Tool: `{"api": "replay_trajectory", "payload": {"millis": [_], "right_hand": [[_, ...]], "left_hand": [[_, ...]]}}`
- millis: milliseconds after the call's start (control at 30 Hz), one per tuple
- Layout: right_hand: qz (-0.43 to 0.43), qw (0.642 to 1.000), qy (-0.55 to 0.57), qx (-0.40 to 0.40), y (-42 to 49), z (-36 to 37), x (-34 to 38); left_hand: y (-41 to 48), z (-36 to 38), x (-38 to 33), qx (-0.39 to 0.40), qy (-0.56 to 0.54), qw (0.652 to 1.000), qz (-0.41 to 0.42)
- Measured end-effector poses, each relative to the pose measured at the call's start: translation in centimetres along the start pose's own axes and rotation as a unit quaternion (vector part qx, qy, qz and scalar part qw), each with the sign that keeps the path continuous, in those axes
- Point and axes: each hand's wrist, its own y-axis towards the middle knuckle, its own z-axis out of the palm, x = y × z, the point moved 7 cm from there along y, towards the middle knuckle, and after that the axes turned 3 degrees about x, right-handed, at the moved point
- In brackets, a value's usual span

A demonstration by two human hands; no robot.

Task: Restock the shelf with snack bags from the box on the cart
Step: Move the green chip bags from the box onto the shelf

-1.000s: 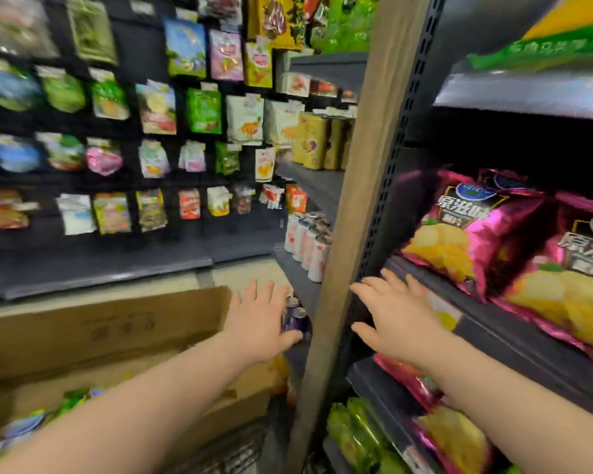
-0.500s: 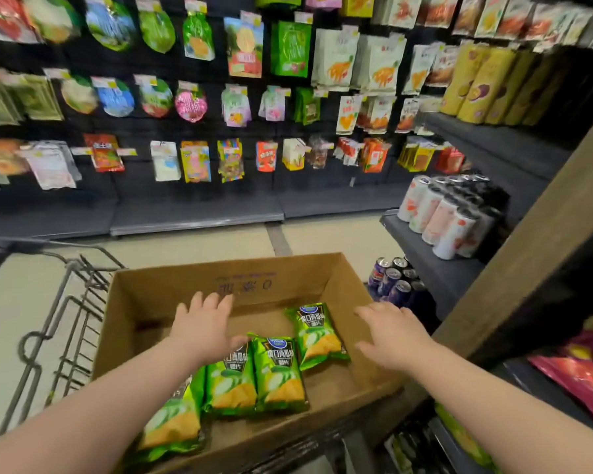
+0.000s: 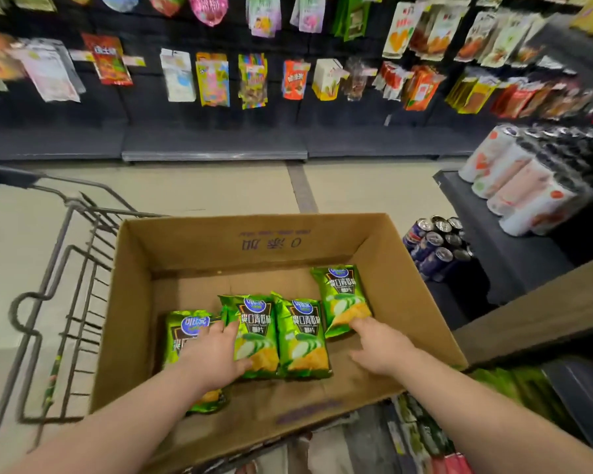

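Note:
An open cardboard box (image 3: 264,234) sits on a wire cart (image 3: 65,268). Several green snack bags lie flat on its floor. My left hand (image 3: 213,357) rests on the leftmost bag (image 3: 189,326) and the second bag (image 3: 255,319), fingers spread and thumb at the second bag's lower edge. A third bag (image 3: 303,336) lies untouched between my hands. My right hand (image 3: 380,347) reaches into the box, and its fingertips touch the lower corner of the rightmost bag (image 3: 341,295). Neither hand has lifted a bag.
A dark shelf on the right holds white cups (image 3: 521,186), with drink cans (image 3: 435,244) below. A wooden shelf post (image 3: 528,319) runs beside the box's right wall. Hanging snack packs (image 3: 213,80) cover the far wall across the aisle floor.
My view swung from the shelf with pink bags down to the box. Both hands dropped into the box and now touch the green bags.

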Motion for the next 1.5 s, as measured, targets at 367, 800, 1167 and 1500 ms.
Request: {"api": "replay_trajectory", "payload": {"millis": [367, 800, 1167, 1500], "right_hand": [[0.022, 0.983, 0.149, 0.103, 9.8, 5.4, 0.6], [0.107, 0.888, 0.43, 0.127, 14.5, 10.4, -0.2], [0.088, 0.832, 0.519, 0.175, 14.2, 11.8, -0.6], [0.069, 0.811, 0.561, 0.152, 11.8, 9.7, -0.4]], "left_hand": [[5.7, 3.6, 0.4, 0.062, -0.219, 0.966, -0.118], [8.7, 6.2, 1.1, 0.017, -0.422, 0.864, -0.274], [9.2, 7.4, 0.2, 0.008, -0.492, 0.823, -0.285], [7.3, 5.0, 0.5, -0.063, -0.514, 0.824, -0.229]]}}
